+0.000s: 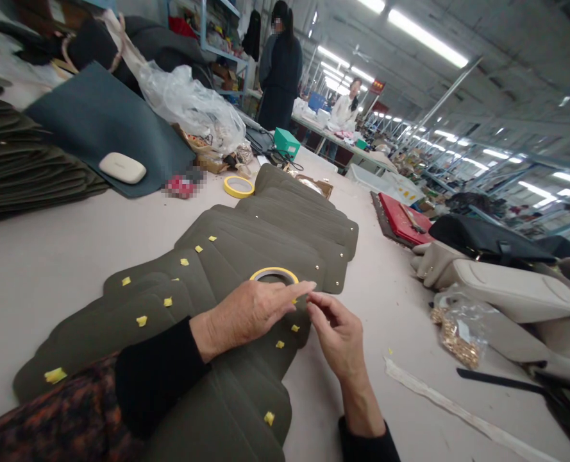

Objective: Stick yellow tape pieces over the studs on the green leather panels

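My left hand point(246, 313) lies flat-ish on the olive flaps point(246, 244), fingers stretched toward the right, index tip just under the yellow tape roll point(274, 274) that sits on a flap right behind it. My right hand point(336, 333) is just beside it, fingers curled narrow, thumb and index pinched close at the left fingertip; can't tell if a tape bit is between them, too small to see. Flaps overlap in a long row running from near my left sleeve away past both hands. Small yellow tape squares point(142, 320) dot the flaps left of and below my left hand; brass studs show on the far ones. Tabletop point(49, 256) pale grey. Right of my right hand: a clear bag of brass hardware point(458, 330), near, and a long pale strip point(458, 410) lying below it. Second tape roll point(239, 186) well beyond the hands, next to a dark grey sheet point(97, 115) with a white oblong case point(122, 167) on it. Two people stand far back.
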Demonstrator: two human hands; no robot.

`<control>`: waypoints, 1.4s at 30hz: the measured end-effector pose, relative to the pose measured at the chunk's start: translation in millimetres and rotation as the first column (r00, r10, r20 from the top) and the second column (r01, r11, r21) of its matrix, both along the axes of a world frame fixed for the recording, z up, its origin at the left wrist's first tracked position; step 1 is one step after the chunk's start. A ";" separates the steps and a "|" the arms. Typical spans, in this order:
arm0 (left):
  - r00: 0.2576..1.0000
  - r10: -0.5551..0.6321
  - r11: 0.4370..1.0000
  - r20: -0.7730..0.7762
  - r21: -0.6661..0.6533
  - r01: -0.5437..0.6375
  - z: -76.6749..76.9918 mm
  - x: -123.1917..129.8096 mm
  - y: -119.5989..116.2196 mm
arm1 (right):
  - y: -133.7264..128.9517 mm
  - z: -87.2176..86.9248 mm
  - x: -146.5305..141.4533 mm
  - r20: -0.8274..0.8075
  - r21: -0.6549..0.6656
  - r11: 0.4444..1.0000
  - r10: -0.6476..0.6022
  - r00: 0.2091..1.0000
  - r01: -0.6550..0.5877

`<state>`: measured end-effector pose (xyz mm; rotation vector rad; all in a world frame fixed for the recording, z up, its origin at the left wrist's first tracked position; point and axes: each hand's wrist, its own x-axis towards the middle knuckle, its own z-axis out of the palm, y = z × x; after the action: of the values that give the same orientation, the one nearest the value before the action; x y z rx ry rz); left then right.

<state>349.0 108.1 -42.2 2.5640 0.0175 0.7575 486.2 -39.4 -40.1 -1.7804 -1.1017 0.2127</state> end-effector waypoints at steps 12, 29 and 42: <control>0.992 -0.021 1.000 -0.121 -0.001 0.021 2.4 -3.4 -3.2 | 10.5 2.9 -13.2 0.462 0.035 0.985 0.132 0.877 -0.167; 0.991 0.131 0.974 0.002 0.186 -0.129 5.4 0.3 -13.1 | 22.2 -5.4 -7.5 -0.501 -0.016 0.986 -0.151 0.852 0.166; 0.915 0.216 0.953 -0.341 0.276 -0.122 -1.2 7.3 -15.0 | 21.1 -21.8 15.3 -0.207 -0.188 0.963 -0.229 0.951 0.191</control>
<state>356.3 93.0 -43.5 2.9420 0.2875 0.3403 501.6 -18.2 -62.0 -1.9516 -0.7422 0.3773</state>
